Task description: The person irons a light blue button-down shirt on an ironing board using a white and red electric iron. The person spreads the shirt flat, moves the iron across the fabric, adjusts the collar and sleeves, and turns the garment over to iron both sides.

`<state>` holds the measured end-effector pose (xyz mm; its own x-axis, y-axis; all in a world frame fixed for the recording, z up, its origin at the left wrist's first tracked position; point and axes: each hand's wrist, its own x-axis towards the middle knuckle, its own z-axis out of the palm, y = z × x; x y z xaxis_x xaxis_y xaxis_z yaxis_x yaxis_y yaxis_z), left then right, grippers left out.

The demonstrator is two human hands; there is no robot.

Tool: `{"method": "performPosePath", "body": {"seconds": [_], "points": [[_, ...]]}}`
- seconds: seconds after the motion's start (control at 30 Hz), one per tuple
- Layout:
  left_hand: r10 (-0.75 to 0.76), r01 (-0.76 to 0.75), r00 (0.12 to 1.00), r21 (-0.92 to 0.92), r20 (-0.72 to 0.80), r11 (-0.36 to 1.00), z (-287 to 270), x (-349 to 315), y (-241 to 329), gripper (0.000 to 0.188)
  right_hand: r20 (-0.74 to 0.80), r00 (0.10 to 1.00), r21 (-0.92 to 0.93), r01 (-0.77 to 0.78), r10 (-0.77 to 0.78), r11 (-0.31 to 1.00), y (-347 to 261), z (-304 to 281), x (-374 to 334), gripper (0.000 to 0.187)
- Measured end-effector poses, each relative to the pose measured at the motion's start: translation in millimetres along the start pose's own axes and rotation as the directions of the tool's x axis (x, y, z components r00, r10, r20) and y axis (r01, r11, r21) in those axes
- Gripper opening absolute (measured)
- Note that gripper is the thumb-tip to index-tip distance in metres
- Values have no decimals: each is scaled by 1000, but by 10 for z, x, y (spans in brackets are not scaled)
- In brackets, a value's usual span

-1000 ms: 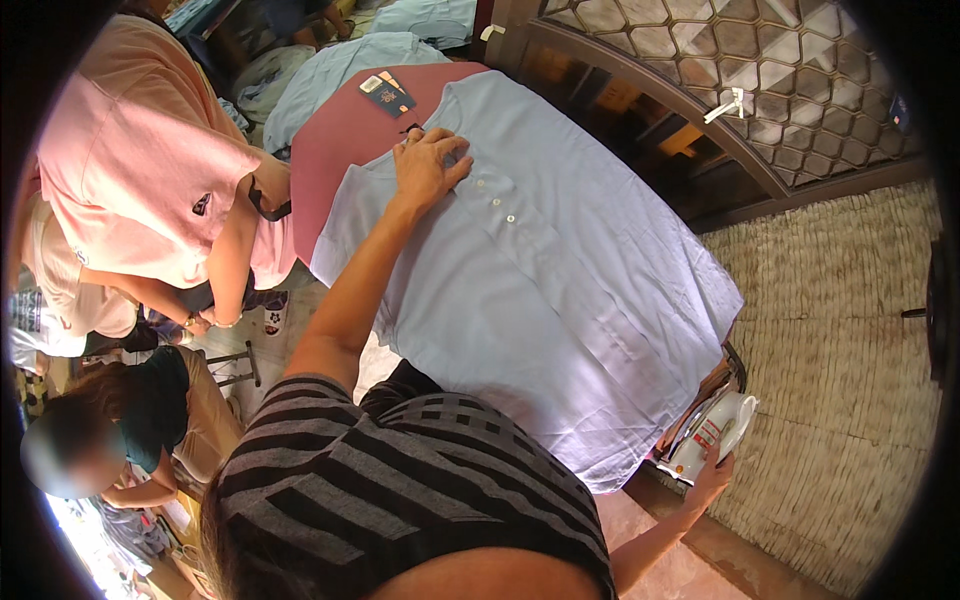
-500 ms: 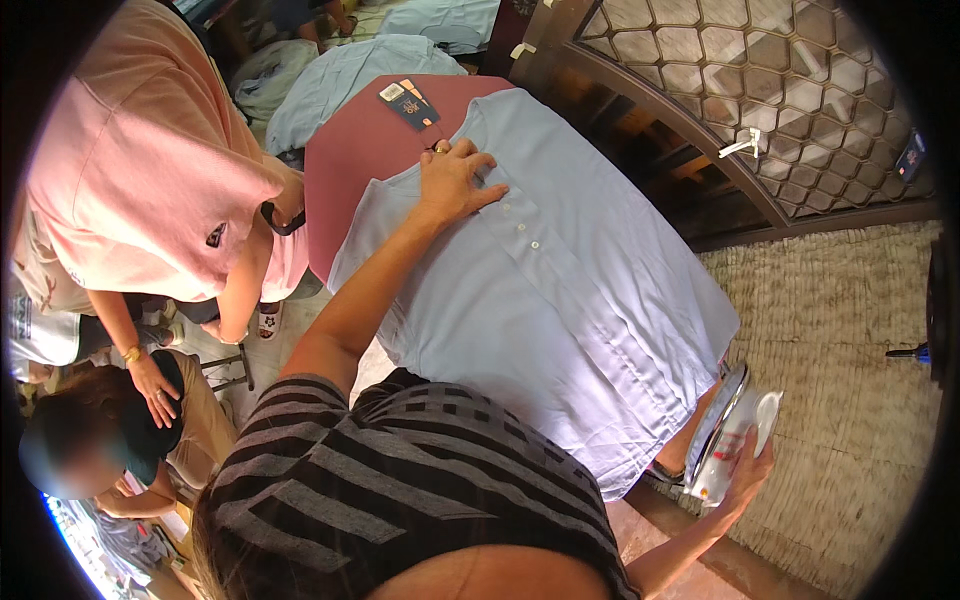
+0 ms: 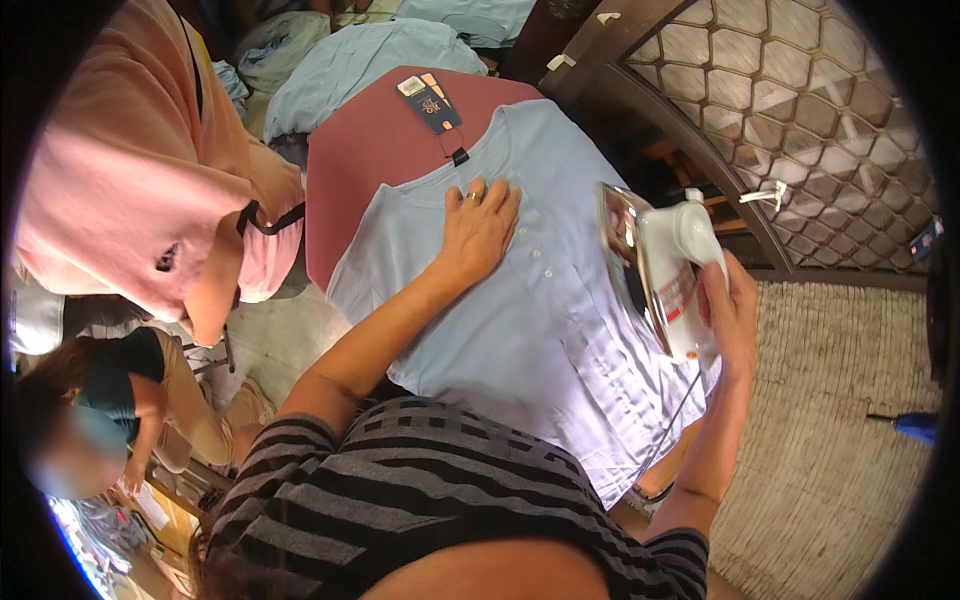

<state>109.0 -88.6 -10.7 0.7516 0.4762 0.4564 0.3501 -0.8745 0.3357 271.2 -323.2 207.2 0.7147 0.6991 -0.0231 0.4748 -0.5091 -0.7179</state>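
A pale blue garment [image 3: 470,340] with a short row of white buttons lies spread over a dark pink ironing board [image 3: 350,165]. My left hand [image 3: 482,232] rests on it with fingers extended, just left of the buttons and below the neckline. From the collar a dark paper tag [image 3: 432,108] on a thin string trails onto the bare board. My right hand [image 3: 733,310] grips the handle of a white clothes iron [image 3: 680,270]. The iron is tilted on its side over the garment's right part, its shiny soleplate facing left. Its cord [image 3: 665,435] hangs down toward me.
Close by on the left stands a person in a pink top [image 3: 130,190]; another person [image 3: 130,400] sits lower left. Light blue clothes [image 3: 365,75] are heaped beyond the board. A brown metal lattice door [image 3: 745,120] stands at the right, above a woven mat [image 3: 830,400].
My right hand has brought the iron up and leftward, from beside the board's near right end to over the garment. My left hand has slid down from the collar onto the front.
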Motion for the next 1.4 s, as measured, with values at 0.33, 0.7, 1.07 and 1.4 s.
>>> {"method": "performPosePath", "body": {"seconds": [0.33,0.7,1.07,1.4], "points": [[-31,32,999,28,-28,999,39,-238,282,35,478,762,-197,577,-436,793,-59,771,1591,46],[66,-58,997,-155,45,986,59,-270,575,30,537,729,-161,584,-426,796,-167,1267,1944,54],[-75,25,986,-308,-150,951,57,-227,500,31,605,718,-154,530,-344,834,-20,981,1838,51],[54,-77,993,-222,-108,972,116,-241,416,20,701,580,-64,632,-416,772,22,915,2032,45]]}}
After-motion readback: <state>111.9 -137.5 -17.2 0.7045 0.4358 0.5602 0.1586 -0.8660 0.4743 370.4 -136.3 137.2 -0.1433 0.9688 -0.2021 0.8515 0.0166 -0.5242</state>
